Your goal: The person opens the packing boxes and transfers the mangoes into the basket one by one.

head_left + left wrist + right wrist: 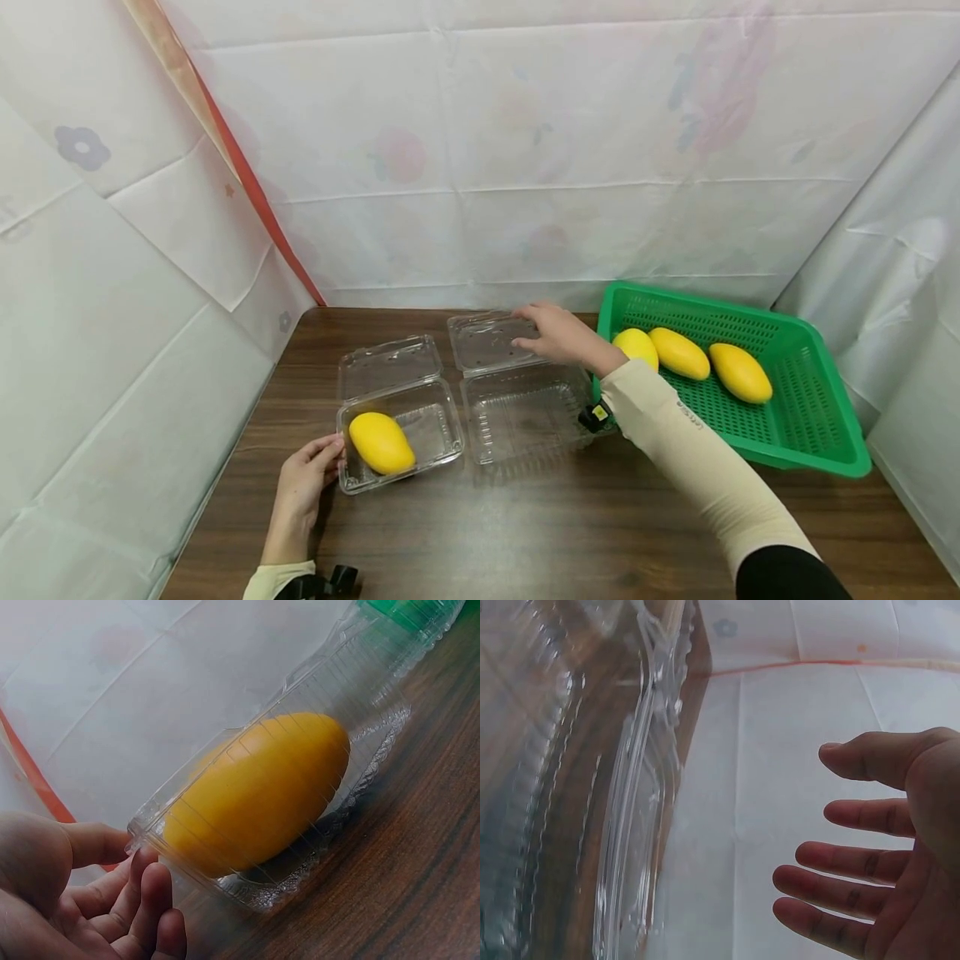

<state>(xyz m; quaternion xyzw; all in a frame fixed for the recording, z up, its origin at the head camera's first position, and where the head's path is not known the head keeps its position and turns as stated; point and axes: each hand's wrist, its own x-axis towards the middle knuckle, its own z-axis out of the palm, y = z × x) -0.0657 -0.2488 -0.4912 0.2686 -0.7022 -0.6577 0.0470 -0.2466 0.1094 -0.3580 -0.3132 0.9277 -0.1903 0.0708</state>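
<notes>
At the left, a clear plastic clamshell box (435, 433) lies with its lid folded back and a yellow mango (381, 442) inside. My left hand (303, 483) pinches this box's left rim between thumb and fingertips; the left wrist view shows the grip close up beside the mango (259, 791). A second clear clamshell box (525, 412), holding nothing, lies to the right with its lid (483, 343) laid back. Above that lid is my right hand (558, 335), its fingers apart and relaxed. In the right wrist view, the right hand (885, 840) has nothing in its fingers.
A green perforated basket (813, 392) stands at the right, with three yellow mangoes (741, 372) visible in it. My right forearm crosses in front of its left end. White printed sheeting (480, 233) hangs behind and beside the brown wooden table (480, 542).
</notes>
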